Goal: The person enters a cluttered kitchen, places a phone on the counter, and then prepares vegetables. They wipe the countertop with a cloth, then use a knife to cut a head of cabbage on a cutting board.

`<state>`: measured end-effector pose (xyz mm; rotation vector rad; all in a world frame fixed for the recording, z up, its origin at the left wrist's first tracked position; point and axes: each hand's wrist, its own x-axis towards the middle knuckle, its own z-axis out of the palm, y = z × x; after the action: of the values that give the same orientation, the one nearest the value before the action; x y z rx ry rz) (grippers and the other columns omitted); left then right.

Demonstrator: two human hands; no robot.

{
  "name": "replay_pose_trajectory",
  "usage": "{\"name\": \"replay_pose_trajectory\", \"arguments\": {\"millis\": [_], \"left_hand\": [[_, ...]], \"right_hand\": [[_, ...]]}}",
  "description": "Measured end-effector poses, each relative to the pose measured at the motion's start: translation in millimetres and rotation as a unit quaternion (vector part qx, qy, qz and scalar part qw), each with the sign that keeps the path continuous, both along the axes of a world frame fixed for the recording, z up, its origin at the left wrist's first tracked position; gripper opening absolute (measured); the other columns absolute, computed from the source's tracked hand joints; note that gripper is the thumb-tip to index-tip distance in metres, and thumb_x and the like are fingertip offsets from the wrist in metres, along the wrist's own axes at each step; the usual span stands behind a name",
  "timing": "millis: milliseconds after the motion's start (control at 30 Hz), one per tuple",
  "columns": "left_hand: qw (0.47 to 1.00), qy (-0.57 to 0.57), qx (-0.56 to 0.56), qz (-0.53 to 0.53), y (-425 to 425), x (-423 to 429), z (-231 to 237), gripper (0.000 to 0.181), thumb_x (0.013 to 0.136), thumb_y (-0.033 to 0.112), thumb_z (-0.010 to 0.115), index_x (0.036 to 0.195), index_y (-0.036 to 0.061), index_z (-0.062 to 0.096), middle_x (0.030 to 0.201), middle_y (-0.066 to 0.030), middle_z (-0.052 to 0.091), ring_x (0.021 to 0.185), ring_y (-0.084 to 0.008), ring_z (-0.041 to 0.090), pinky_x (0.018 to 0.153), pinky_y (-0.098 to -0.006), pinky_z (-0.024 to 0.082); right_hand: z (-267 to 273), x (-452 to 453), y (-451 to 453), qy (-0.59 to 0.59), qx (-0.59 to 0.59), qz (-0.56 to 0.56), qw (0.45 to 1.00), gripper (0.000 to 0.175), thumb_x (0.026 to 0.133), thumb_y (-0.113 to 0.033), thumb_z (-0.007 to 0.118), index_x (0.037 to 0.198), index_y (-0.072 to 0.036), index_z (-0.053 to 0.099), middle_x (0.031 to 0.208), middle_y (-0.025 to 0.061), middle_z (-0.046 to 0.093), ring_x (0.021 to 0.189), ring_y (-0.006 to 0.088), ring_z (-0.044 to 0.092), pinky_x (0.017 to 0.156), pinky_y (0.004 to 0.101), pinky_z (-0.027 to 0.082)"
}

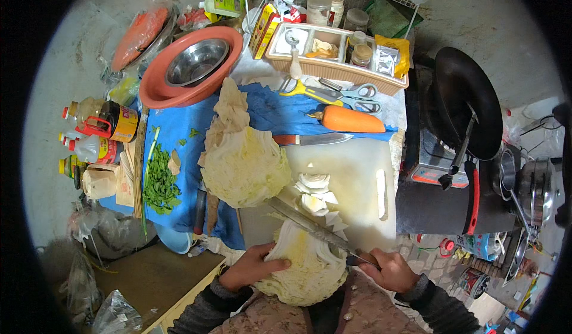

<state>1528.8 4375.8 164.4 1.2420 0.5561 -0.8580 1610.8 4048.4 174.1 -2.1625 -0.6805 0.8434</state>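
Observation:
At the lower middle my left hand [259, 266] grips one half of a cabbage [308, 267] by its side, close to my body. My right hand [389, 269] is closed on the handle of a serrated knife [308, 224], whose blade lies slantwise over the top of that half. Another piece of cabbage [246, 168] rests above, at the cutting board's left edge. Cut white cabbage slices [315, 191] lie on the white cutting board [357, 173]. A second knife with a wooden handle [286, 140] lies at the board's top edge, below a peeled carrot [353, 119].
Scissors [359, 92] and a yellow peeler [308, 93] lie behind the carrot. Green herbs [163, 186] are at left, near bottles [100, 148]. An orange basin [147, 88] holds a steel bowl [196, 63]. A wok [487, 110] stands on the stove at right.

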Motion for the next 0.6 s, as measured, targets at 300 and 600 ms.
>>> {"name": "replay_pose_trajectory", "arguments": {"millis": [300,600], "left_hand": [[0.997,-0.027,0.018,0.070,10.5,-33.1,2.2,0.041,0.088,0.016,0.069,0.124,-0.0010,0.059,0.113,-0.0058,0.065,0.102,-0.0130,0.057,0.091,-0.0306,0.046],[0.992,-0.061,0.039,0.103,35.4,-48.1,3.6,0.043,0.086,0.017,0.070,0.123,-0.0014,0.059,0.109,-0.0057,0.066,0.098,-0.0134,0.059,0.087,-0.0311,0.048]], "right_hand": [[34.8,-21.6,-32.1,-0.047,0.048,-0.160,0.985,0.029,0.089,-0.027,0.066,0.097,0.001,0.061,0.068,0.0170,0.060,0.056,0.0300,0.062,0.054,0.0352,0.047],[-38.0,-19.3,-25.7,-0.341,-0.130,-0.228,0.903,0.035,0.080,-0.025,0.077,0.093,-0.002,0.054,0.076,0.0155,0.057,0.064,0.0347,0.058,0.053,0.0420,0.045]]}}
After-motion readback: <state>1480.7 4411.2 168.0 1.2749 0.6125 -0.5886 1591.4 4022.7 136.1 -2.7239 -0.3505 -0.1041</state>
